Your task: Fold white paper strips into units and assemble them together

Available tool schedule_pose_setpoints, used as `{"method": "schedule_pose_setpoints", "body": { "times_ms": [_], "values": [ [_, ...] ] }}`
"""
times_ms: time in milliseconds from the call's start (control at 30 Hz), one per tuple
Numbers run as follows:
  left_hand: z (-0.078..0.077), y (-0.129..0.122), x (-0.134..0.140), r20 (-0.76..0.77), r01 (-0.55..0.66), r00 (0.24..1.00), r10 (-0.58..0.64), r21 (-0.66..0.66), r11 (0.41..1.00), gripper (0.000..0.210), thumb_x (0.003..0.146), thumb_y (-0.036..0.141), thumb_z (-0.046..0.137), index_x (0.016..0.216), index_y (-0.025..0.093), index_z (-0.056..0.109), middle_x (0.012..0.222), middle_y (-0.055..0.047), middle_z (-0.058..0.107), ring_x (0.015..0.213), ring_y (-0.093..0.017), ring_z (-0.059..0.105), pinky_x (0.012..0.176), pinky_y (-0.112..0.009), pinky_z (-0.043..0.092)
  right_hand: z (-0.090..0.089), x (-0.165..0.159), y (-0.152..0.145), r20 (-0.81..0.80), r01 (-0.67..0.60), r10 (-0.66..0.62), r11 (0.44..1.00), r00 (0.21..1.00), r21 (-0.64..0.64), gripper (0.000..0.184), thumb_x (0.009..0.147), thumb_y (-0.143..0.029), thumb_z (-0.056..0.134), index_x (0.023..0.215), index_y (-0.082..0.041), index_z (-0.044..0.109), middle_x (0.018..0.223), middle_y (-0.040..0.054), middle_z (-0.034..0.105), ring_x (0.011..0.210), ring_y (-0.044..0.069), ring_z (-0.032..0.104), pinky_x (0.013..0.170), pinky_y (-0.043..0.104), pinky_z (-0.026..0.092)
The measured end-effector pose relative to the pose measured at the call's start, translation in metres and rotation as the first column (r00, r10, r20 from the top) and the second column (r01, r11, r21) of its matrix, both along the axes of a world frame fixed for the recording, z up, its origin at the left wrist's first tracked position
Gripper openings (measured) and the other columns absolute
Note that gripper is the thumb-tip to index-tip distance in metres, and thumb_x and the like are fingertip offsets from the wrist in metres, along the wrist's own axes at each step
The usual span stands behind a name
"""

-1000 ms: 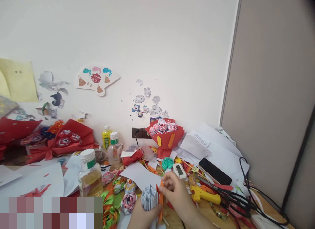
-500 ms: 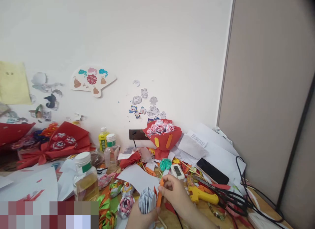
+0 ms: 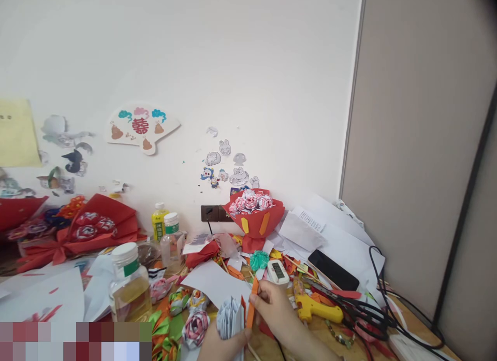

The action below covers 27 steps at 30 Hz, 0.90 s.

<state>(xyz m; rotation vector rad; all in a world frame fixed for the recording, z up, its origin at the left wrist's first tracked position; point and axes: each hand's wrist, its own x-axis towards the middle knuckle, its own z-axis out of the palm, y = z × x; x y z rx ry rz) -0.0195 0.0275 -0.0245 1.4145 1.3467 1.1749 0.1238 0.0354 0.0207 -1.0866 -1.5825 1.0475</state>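
Observation:
My left hand is wrapped round a bundle of folded white paper pieces, low in the middle of the view. Its thumb also presses the lower end of an orange folded paper strip. My right hand pinches the upper part of that strip between thumb and fingers, beside the bundle. A thin orange-red edge shows along the bundle's right side. Just left of the hands lies a pink and white paper rose. A white sheet lies behind them.
A yellow glue gun, scissors with black handles, a phone and black cables lie to the right. Behind stand a red-wrapped bouquet and a white timer. A jar of yellowish liquid stands left.
The view has shifted slightly, so the scene sits a little further left. Both hands keep nearly the same hold on the bundle and the orange strip.

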Motion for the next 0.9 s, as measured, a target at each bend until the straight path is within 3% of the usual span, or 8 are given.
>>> {"method": "schedule_pose_setpoints", "body": {
  "times_ms": [167,467,567,733,900],
  "values": [
    [0.010,-0.003,0.002,0.053,-0.072,0.996,0.078,-0.104,0.992,0.033,0.054,0.032,0.061,0.081,0.014,0.059,0.076,-0.007,0.069,0.077,-0.024,0.063,0.070,-0.030,0.049,0.003,0.009,0.003,0.073,0.125,-0.138,0.979,0.988,0.161,0.014,0.074,-0.027,0.045,0.066,-0.016,0.047,0.057,-0.0028,0.050,0.054,0.011,0.047,0.049,0.019,0.036],
    [0.009,-0.004,0.002,0.066,-0.018,0.998,0.019,-0.008,1.000,0.033,0.051,0.027,0.062,0.080,0.012,0.062,0.081,-0.008,0.069,0.080,-0.025,0.062,0.073,-0.030,0.048,0.008,0.001,-0.014,0.253,-0.118,0.079,0.983,0.964,0.143,0.016,0.071,-0.017,0.046,0.077,-0.016,0.061,0.072,0.0002,0.061,0.065,0.013,0.051,0.057,0.020,0.036],
    [0.008,-0.004,0.002,0.058,-0.001,0.998,0.002,-0.011,1.000,0.029,0.050,0.026,0.062,0.077,0.013,0.063,0.078,-0.007,0.070,0.077,-0.025,0.062,0.071,-0.031,0.048,0.005,-0.001,-0.012,0.293,-0.066,0.016,0.985,0.956,0.162,0.015,0.069,-0.015,0.047,0.074,-0.015,0.061,0.068,-0.0001,0.060,0.062,0.012,0.050,0.055,0.020,0.035],
    [0.009,-0.005,0.002,0.167,-0.077,0.982,0.082,-0.035,0.996,0.038,0.048,0.028,0.066,0.082,0.013,0.061,0.081,-0.007,0.069,0.081,-0.025,0.061,0.074,-0.030,0.048,0.003,0.002,-0.007,0.273,0.051,-0.106,0.978,0.956,0.202,0.014,0.072,-0.021,0.046,0.072,-0.014,0.059,0.069,0.0008,0.060,0.063,0.013,0.049,0.057,0.021,0.036],
    [0.013,-0.008,0.004,0.330,-0.063,0.940,0.090,-0.092,0.994,0.042,0.049,0.041,0.069,0.079,0.012,0.061,0.075,-0.009,0.069,0.074,-0.025,0.063,0.067,-0.030,0.050,0.004,0.006,-0.005,0.222,0.050,-0.090,0.983,0.971,0.179,0.016,0.073,-0.025,0.046,0.075,-0.014,0.058,0.070,0.0012,0.060,0.065,0.014,0.051,0.058,0.021,0.037]
  ]
}}
